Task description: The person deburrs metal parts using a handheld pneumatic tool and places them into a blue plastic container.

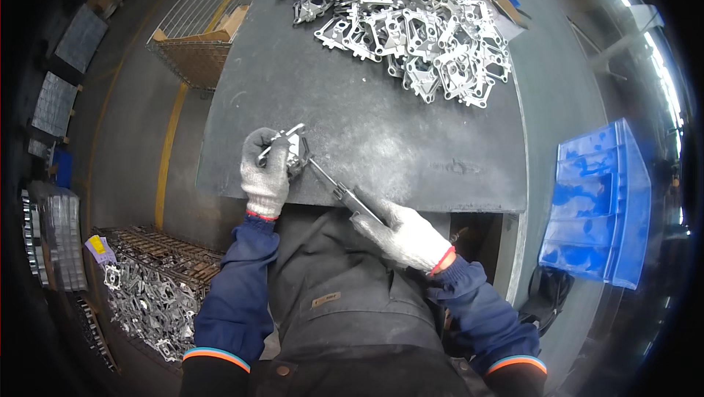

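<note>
Near the front edge of the dark table, my gloved left hand (265, 173) is closed around a silver metal frame part (295, 146), tilted up from the table top. My right hand (408, 234), also gloved, grips a slim dark tool with a thin straight shaft (324, 175). That shaft reaches up and left to the metal part, and its tip is at or against the part's right side. Whether the tool is a file or a scraper I cannot tell. Fingers hide some of the part and most of the tool's handle.
A large heap of similar silver metal frames (433, 37) covers the table's far side. A wire basket (158, 294) full of such parts stands at lower left. Another wire cage (194, 52) is at far left. A blue plastic bin (598, 206) sits at right.
</note>
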